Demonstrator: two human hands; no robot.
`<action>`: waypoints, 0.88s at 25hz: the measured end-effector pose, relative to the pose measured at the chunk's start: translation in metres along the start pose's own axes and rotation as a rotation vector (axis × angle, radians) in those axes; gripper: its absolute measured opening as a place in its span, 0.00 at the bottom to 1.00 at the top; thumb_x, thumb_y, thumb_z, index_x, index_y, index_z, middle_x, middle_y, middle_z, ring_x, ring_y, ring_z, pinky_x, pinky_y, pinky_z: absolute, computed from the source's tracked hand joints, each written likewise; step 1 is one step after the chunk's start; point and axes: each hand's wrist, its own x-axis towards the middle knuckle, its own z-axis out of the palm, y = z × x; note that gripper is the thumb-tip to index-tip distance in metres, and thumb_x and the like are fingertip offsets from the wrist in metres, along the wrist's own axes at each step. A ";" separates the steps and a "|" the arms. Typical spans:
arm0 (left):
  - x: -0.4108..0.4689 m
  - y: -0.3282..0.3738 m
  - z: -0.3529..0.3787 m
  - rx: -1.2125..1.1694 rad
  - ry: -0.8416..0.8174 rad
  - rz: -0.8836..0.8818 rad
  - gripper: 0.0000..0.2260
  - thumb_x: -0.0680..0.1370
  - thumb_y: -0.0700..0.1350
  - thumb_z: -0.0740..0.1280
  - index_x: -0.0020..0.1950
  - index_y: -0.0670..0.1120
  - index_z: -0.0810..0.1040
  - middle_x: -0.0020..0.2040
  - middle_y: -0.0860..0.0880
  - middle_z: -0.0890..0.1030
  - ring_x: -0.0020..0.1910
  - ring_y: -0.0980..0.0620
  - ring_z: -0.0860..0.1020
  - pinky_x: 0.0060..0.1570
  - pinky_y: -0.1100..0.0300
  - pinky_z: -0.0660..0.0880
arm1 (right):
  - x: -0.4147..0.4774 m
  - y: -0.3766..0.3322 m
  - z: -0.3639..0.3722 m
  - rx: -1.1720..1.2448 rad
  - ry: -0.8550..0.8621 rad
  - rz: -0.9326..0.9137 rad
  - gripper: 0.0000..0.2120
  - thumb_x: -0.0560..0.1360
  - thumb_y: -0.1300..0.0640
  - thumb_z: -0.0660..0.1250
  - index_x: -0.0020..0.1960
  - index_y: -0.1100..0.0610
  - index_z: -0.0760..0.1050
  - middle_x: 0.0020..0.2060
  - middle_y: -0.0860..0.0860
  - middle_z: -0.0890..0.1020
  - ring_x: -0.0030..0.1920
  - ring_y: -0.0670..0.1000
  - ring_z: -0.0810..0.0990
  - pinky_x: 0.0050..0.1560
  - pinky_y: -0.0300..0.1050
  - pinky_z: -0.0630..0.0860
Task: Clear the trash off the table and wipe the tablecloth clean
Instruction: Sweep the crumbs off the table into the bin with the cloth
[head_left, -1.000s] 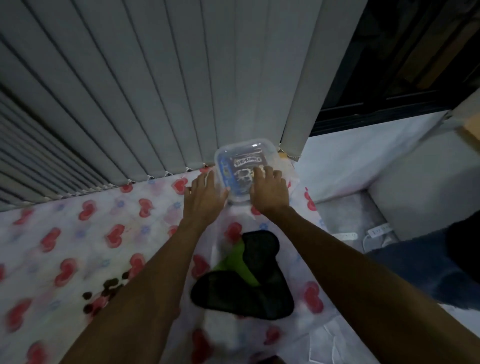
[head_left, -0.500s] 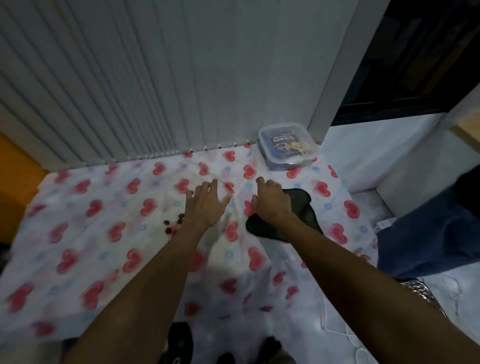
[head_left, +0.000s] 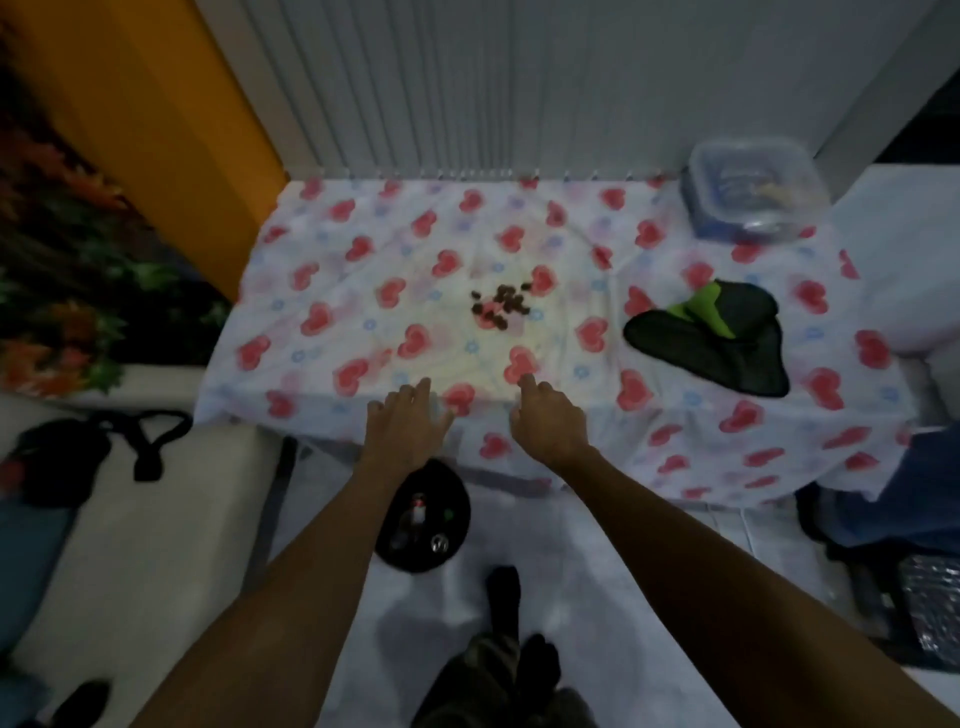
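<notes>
Reaching over the near edge of the table, your 2 hands hang side by side above the tablecloth (head_left: 363, 270), which is white with red hearts and drapes down the front. Your left hand (head_left: 405, 426) is palm down with its fingers spread and loose, gripping nothing. Your right hand (head_left: 550, 421) is also palm down; its index finger points forward toward a red heart, the other fingers are loosely curled, and it holds nothing.

Ahead of both hands, near the middle of the cloth, lies the trash: a small cluster of dark brown crumbs (head_left: 501, 306) on a faint yellowish stain. To your right of it, well apart, a crumpled black cloth with a green patch (head_left: 711, 343) rests on the tablecloth. At the far right corner, against the white vertical blinds (head_left: 519, 88), sits a clear plastic container (head_left: 753, 189) with its lid on; its contents are too blurred to tell.

Below the table edge, between your forearms, a black bin (head_left: 423, 519) stands on the floor with a few small items inside. An orange wall (head_left: 171, 109) rises at your left.
</notes>
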 end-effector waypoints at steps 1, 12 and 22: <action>-0.012 -0.012 0.012 0.000 -0.010 -0.004 0.33 0.81 0.65 0.56 0.79 0.44 0.66 0.71 0.39 0.75 0.67 0.37 0.75 0.66 0.40 0.69 | -0.011 -0.006 0.018 0.011 -0.019 -0.011 0.23 0.80 0.51 0.61 0.72 0.58 0.64 0.55 0.58 0.78 0.52 0.61 0.80 0.47 0.54 0.79; -0.062 -0.119 0.162 -0.110 -0.320 -0.207 0.33 0.82 0.65 0.54 0.80 0.45 0.61 0.74 0.39 0.72 0.70 0.38 0.72 0.69 0.41 0.67 | -0.057 -0.018 0.213 0.130 -0.319 0.219 0.22 0.81 0.52 0.59 0.73 0.56 0.63 0.59 0.58 0.78 0.56 0.60 0.79 0.50 0.51 0.73; -0.016 -0.220 0.373 -0.288 -0.410 -0.412 0.31 0.81 0.61 0.62 0.77 0.42 0.64 0.70 0.37 0.74 0.69 0.35 0.73 0.66 0.40 0.68 | -0.020 0.006 0.454 0.279 -0.451 0.535 0.21 0.79 0.52 0.61 0.69 0.61 0.64 0.58 0.60 0.79 0.55 0.63 0.79 0.50 0.52 0.73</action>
